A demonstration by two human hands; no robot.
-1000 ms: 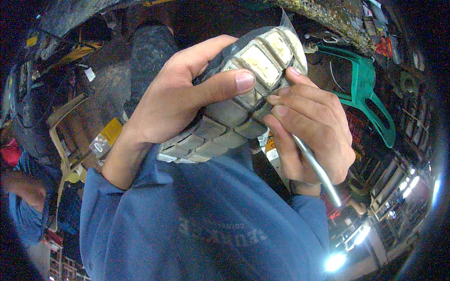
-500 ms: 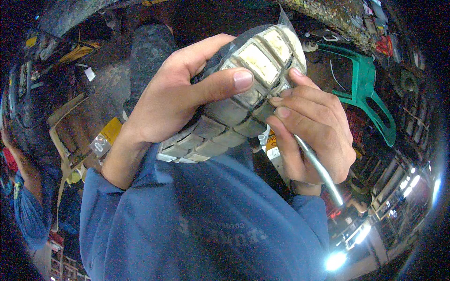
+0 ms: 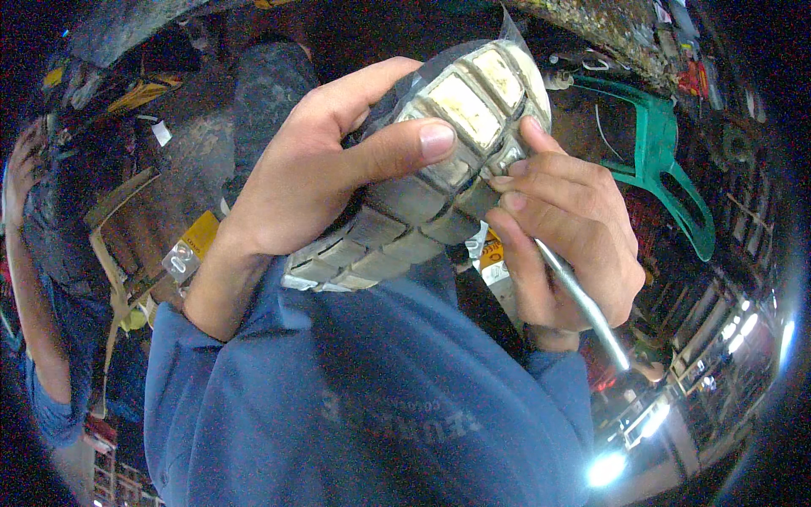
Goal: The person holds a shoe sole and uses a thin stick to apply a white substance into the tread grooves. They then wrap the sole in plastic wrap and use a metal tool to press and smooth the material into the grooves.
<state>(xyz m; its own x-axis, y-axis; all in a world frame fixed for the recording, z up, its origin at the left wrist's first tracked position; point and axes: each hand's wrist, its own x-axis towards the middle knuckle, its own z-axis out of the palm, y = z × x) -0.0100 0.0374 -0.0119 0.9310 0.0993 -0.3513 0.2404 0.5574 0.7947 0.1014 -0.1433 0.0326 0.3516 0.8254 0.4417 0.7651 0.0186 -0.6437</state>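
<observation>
My left hand [image 3: 321, 160] is closed around a shoe [image 3: 405, 203], its thumb pressed on the sole. The sole faces up and has pale, blocky square lugs split by dark grooves. Thin dark plastic film shows along the shoe's far edge. My right hand [image 3: 574, 228] is closed on a slim metal rod tool [image 3: 587, 308], whose bare end sticks out below the palm. Its fingertips press at a groove on the sole's right edge, where they hide the tool's working end.
A green plastic chair [image 3: 650, 144] stands at the right. On the left are a worn wooden frame [image 3: 110, 228], a yellow-and-white packet [image 3: 190, 245] and another person's arm [image 3: 38, 313]. A cluttered bench edge [image 3: 591, 34] runs along the far side.
The metal rod's free end has shifted slightly right and down with my right hand. My left hand and the shoe stay nearly still. The other person's arm at the left has moved up.
</observation>
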